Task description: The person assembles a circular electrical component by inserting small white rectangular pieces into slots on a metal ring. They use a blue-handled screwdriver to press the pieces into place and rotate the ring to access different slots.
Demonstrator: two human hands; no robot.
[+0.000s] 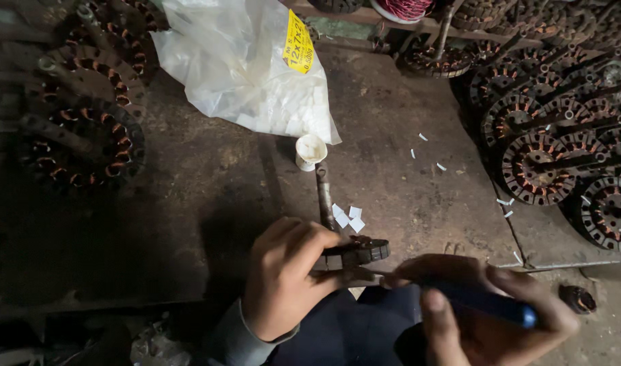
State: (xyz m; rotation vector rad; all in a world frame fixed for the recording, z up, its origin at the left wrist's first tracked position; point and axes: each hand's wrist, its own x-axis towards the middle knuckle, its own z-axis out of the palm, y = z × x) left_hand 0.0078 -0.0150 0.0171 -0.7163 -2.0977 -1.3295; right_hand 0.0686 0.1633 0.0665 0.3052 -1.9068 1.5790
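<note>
My left hand (283, 274) grips a dark round motor stator (361, 252) held on edge near the front of the workbench. A metal shaft (323, 193) runs from the stator away across the bench. My right hand (490, 308) is closed around a blue-handled tool (483, 303), and its thin metal tip reaches left to the stator's lower side. Small white paper slips (347, 217) lie on the bench just beyond the stator.
A clear plastic bag (246, 64) of white slips with a yellow label sits at the back. A small white cup (310, 150) stands by it. Wound stators are stacked at the left (80, 142) and at the right (561, 149).
</note>
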